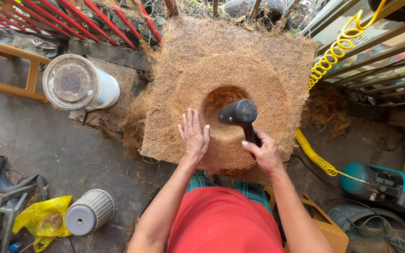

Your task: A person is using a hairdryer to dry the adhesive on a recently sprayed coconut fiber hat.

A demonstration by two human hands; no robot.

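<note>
On the coir mat, left hand presses flat; right hand grips a black dryer.

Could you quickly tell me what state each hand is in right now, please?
Left hand: open, flat on the coir mat.
Right hand: closed, holding the black hair dryer.
</note>
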